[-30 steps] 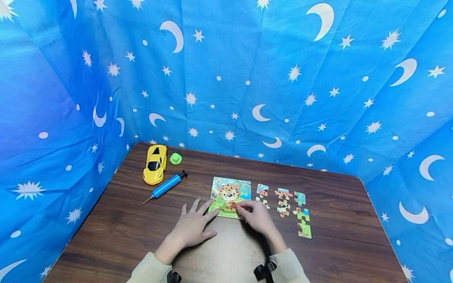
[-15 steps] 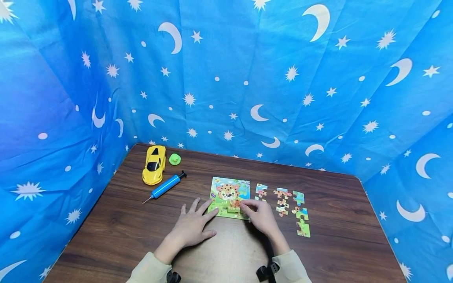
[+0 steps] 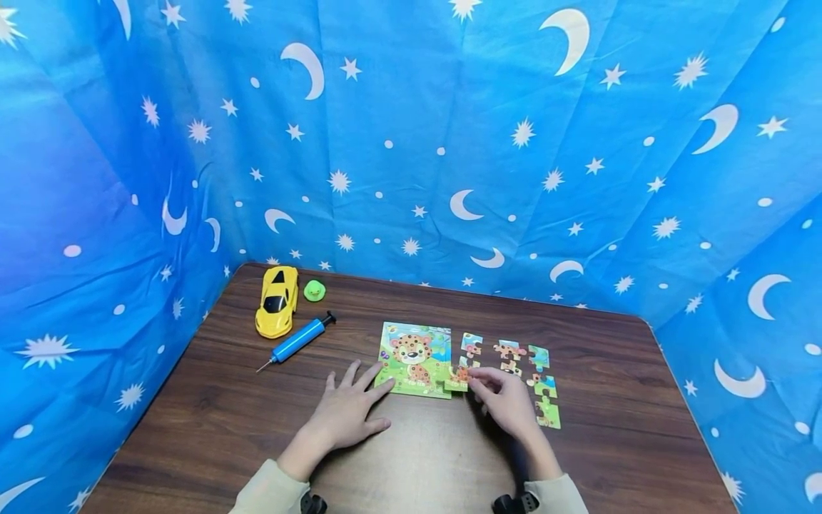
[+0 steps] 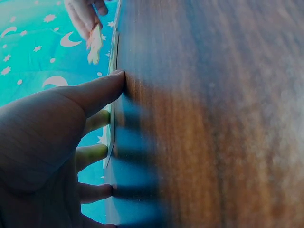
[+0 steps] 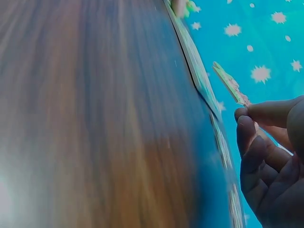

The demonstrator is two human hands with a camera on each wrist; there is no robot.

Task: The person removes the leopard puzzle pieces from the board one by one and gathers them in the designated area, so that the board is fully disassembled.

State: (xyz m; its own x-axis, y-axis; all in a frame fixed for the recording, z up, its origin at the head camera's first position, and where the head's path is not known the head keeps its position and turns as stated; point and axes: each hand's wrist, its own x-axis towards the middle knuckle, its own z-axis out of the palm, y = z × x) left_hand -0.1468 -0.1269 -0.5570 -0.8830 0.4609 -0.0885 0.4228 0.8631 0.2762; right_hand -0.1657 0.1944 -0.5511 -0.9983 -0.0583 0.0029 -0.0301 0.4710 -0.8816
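A square leopard picture board (image 3: 416, 335) lies flat at the middle of the table. My left hand (image 3: 347, 407) rests palm down with its fingers spread, two fingertips on the board's lower left edge. Between thumb and fingertips my right hand (image 3: 507, 400) pinches a jigsaw piece (image 3: 457, 382), orange-spotted and green, lifted just off the board's lower right side. The right wrist view shows the same jigsaw piece (image 5: 228, 84) tilted, clear of the table. Right of the board lie several loose jigsaw pieces (image 3: 539, 357), some partly hidden behind my right hand.
A yellow toy car (image 3: 277, 303), a green rubber duck (image 3: 315, 290) and a blue hand pump (image 3: 298, 340) with a thin needle lie at the table's far left. A blue curtain (image 3: 385, 107) with moons and stars hangs around the wooden table (image 3: 212, 435).
My right hand has lifted the jigsaw piece off the board and carried it right, towards the loose pieces. My left hand stays on the board's edge.
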